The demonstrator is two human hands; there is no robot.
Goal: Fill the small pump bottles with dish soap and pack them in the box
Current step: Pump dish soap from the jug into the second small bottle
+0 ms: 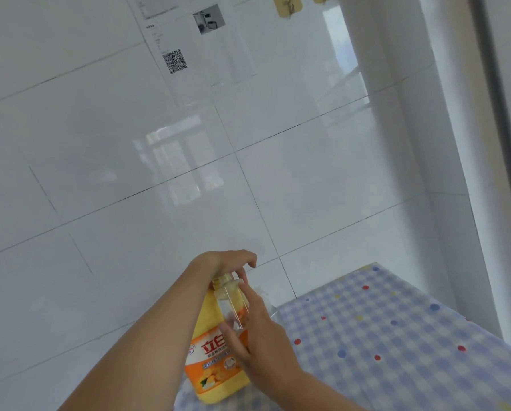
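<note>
Over the blue checked tablecloth (396, 336), the right hand (263, 345) grips a small clear plastic bottle (232, 307) against the tall yellow dish-soap bottle (209, 366); the left hand (224, 262) curls over its pump (223, 281)

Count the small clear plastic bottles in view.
1: the small clear plastic bottle, gripped by the right hand at the pump spout of the yellow dish soap bottle. A faint clear shape behind that hand may be another.
</note>
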